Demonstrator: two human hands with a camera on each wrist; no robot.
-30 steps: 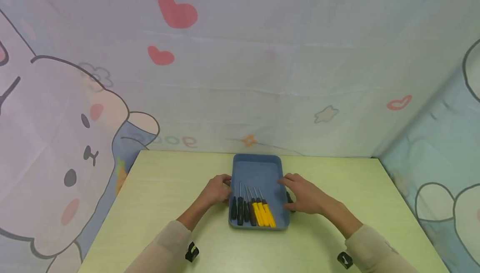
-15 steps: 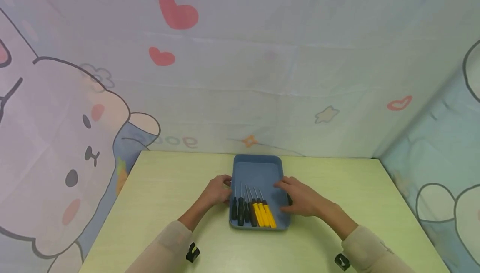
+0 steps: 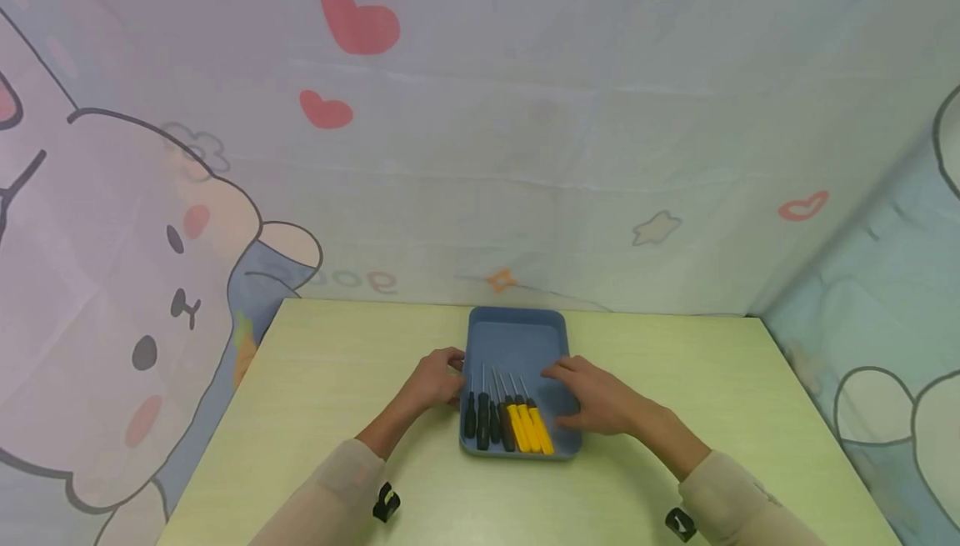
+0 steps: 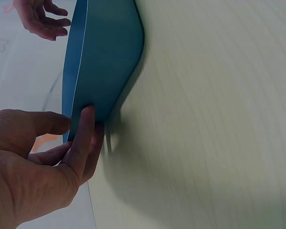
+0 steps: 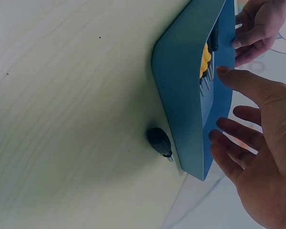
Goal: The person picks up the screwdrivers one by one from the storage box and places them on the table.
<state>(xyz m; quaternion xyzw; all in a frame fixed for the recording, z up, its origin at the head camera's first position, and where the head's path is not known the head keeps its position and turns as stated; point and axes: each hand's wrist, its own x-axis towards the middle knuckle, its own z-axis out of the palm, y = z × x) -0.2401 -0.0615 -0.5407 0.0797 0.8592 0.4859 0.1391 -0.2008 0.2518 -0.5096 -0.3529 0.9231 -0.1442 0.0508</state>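
**One Hand Pinches the Blue Tray, One Hand Is Spread**

My left hand (image 3: pixel 433 378) has hold of the blue tray (image 3: pixel 517 342) by its left side. I pinch the wall: my thumb is at the rim and my fingers press on the outside.

My right hand (image 3: pixel 600 396) is spread at the other side, with the thumb and fingers well apart. It hangs over the tray's right edge, and the fingertips reach in over the inside. I can't tell if any of them touches the rim.

The tray sits on the pale table (image 3: pixel 337 379), close to the back edge, between my two hands. Seven screwdrivers lie in the near half of it, side by side. Four have dark handles — the dark screwdrivers (image 3: pixel 482 425) are on the left. The yellow screwdrivers (image 3: pixel 529 428), three of them, lie to their right. All their metal ends point away from me.

One more black screwdriver (image 5: pixel 159 140) lies on the table, just outside the tray's right wall — my right hand hides it from above.

Behind the table hangs a cloth (image 3: pixel 525 154) with red hearts (image 3: pixel 361 21) and a big bunny (image 3: pixel 105 296). My sleeves (image 3: pixel 326 483) are pale.
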